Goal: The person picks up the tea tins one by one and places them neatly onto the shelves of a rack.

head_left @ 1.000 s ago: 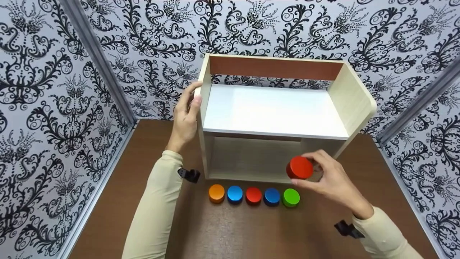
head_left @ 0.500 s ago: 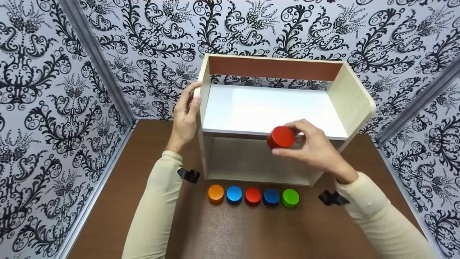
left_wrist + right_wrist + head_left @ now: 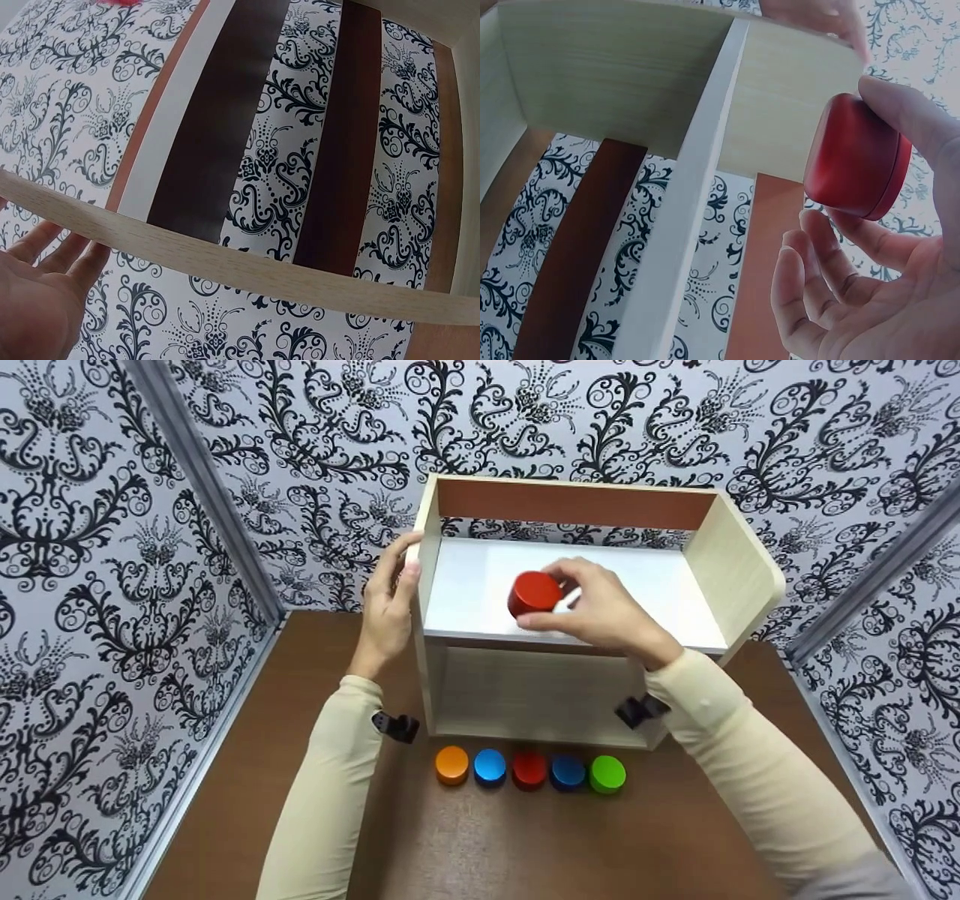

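I pinched the lidded red canister (image 3: 534, 593) in my right hand (image 3: 600, 607) above the upper board (image 3: 472, 585) of the wooden shelf unit (image 3: 529, 690); my left hand (image 3: 388, 604) gripped the unit's left side panel (image 3: 422, 675); five canisters (image 3: 529, 769) stood in front of it; this seemed the placing step, so the next move called for a level lowering before letting go.

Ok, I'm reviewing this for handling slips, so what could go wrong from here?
The right hand pinches the red container between thumb and fingers, so it could slip and drop. If brought in too low, it might clip the front edge of the white shelf. And if the left hand, holding the shelf unit by its side, tugged forward, the unit might nudge the row of five containers in front.
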`<state>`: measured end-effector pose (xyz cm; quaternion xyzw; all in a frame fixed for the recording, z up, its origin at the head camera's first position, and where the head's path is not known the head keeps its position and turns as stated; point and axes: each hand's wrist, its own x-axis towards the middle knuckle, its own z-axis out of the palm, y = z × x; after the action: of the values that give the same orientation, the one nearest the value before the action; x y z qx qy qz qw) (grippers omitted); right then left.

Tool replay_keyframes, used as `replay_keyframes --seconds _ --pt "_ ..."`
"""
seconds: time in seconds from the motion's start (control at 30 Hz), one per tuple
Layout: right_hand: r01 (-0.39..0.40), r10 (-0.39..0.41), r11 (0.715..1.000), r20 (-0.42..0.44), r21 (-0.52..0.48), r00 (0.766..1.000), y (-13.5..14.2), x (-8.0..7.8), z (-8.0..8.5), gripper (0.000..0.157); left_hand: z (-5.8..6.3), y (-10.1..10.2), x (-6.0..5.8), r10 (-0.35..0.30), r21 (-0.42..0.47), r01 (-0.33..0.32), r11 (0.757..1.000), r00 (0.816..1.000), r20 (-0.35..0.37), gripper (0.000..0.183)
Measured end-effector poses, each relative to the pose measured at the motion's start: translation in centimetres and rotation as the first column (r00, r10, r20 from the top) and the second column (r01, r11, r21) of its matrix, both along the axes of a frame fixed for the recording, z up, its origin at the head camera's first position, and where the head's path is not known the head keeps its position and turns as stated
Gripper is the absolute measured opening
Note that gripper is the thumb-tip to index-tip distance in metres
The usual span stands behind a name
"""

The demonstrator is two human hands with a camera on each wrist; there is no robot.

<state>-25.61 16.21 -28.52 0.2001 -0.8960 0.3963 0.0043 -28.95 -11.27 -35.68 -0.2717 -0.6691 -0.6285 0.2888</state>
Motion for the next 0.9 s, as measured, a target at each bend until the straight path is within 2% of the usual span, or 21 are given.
replay_keyframes --seconds 0.27,0.47,0.9 --pt "0.018 -0.019 0.999 0.024 0.027 1.0 -2.4 -2.5 -0.1 0.052 -0.1 0.0 0.0 -0.002 -0.001 0.002 1.0 1.0 0.013 0.042" --pt "0.034 -0.038 0.998 0.073 0.046 0.997 -4.4 -4.0 -0.8 0.054 0.0 0.0 0.0 -0.01 0.004 0.01 1.0 1.0 0.029 0.043" --pt "0.053 -0.062 0.991 0.063 0.124 0.996 -5.8 -5.2 -2.1 0.056 0.0 0.1 0.0 -0.001 0.001 0.001 1.0 1.0 0.013 0.042"
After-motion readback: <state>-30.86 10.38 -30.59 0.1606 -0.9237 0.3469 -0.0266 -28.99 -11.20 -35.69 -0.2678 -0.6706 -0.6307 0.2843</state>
